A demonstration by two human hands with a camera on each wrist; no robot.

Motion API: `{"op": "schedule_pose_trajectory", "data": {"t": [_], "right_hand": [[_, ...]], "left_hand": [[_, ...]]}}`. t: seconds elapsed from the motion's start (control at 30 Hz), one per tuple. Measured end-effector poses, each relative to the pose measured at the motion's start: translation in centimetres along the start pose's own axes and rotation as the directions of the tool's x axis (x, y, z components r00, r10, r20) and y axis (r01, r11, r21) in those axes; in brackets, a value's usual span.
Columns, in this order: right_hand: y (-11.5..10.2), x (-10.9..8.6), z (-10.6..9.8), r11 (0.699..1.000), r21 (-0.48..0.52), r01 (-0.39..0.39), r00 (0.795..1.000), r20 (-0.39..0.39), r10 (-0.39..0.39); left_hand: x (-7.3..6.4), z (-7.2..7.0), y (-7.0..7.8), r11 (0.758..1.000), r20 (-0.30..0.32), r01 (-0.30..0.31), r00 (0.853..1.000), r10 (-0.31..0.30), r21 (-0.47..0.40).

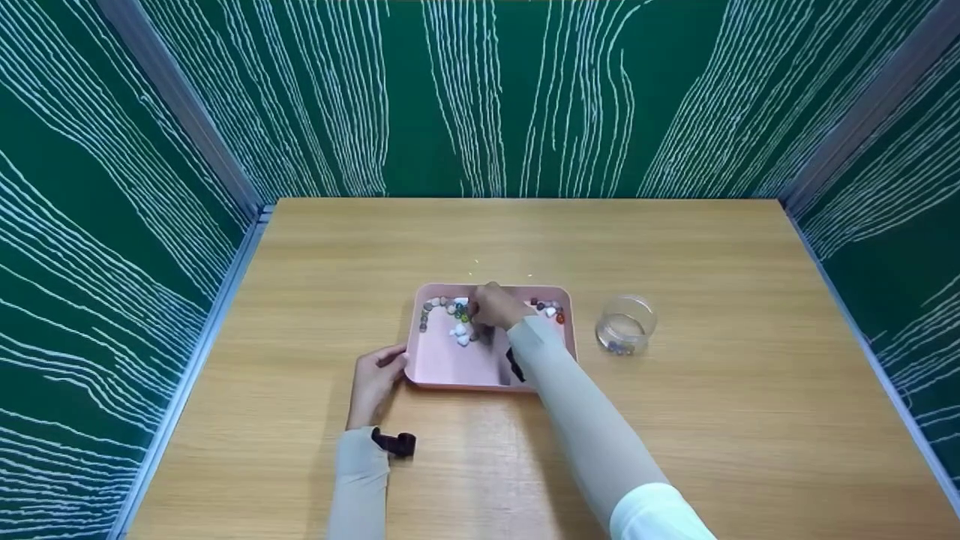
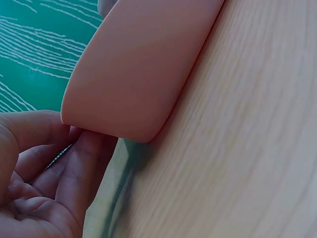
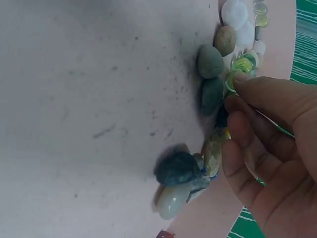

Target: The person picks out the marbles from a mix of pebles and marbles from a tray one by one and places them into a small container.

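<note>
Closely, left hand (image 1: 374,380) pinching tray rim (image 1: 465,388), jar (image 1: 626,325) just clear.

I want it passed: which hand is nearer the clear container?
Right. Right hand: over the tray, left of the container. Left hand: farther, at the tray's left edge.

Your left hand (image 2: 42,183) is holding the pinkish tray (image 2: 129,74) at one corner. From your grip, the smooth side of the tray extends away; below the grip lies the wooden table (image 2: 247,124), and beyond it stands the green wall (image 2: 37,67) with white lines.
</note>
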State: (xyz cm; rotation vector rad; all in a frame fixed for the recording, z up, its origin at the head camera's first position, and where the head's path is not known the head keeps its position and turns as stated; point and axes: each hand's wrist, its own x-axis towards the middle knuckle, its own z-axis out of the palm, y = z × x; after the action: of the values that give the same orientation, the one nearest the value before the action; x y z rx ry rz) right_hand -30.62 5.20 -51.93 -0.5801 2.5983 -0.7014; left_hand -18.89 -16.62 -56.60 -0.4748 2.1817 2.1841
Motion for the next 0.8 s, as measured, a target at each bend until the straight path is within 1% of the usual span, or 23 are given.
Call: {"op": "schedule_pose_trajectory", "data": {"t": [0.2, 0.3, 0.5, 0.63, 0.73, 0.8], "right_hand": [[-0.06, -0.06, -0.08, 0.995, 0.07, -0.067, 0.997, 0.036, 0.064], [0.07, -0.05, -0.01, 0.995, 0.078, -0.067, 0.997, 0.033, 0.065], [0.34, -0.14, -0.01, 0.997, 0.074, -0.031, 0.999, 0.015, 0.03], [0.36, -0.25, -0.33, 0.992, 0.111, -0.059, 0.998, 0.029, 0.056], [0.31, -0.34, -0.65, 0.984, 0.151, -0.096, 0.995, 0.051, 0.089], [0.28, -0.42, -0.84, 0.982, 0.16, -0.097, 0.995, 0.052, 0.09]], "left_hand": [[0.14, -0.03, 0.06, 1.0, -0.006, 0.01, 1.0, -0.01, 0.009], [0.19, -0.03, -0.07, 1.0, 0.0, 0.005, 1.0, -0.005, 0.003], [0.2, 0.07, -0.06, 1.0, 0.002, -0.001, 1.0, 0.001, 0.007], [0.18, 0.1, 0.0, 1.0, 0.001, 0.001, 1.0, -0.001, 0.004], [0.16, 0.05, -0.03, 1.0, 0.001, 0.008, 1.0, -0.008, 0.001], [0.12, -0.01, -0.05, 1.0, -0.001, 0.013, 1.0, -0.013, -0.001]]}}
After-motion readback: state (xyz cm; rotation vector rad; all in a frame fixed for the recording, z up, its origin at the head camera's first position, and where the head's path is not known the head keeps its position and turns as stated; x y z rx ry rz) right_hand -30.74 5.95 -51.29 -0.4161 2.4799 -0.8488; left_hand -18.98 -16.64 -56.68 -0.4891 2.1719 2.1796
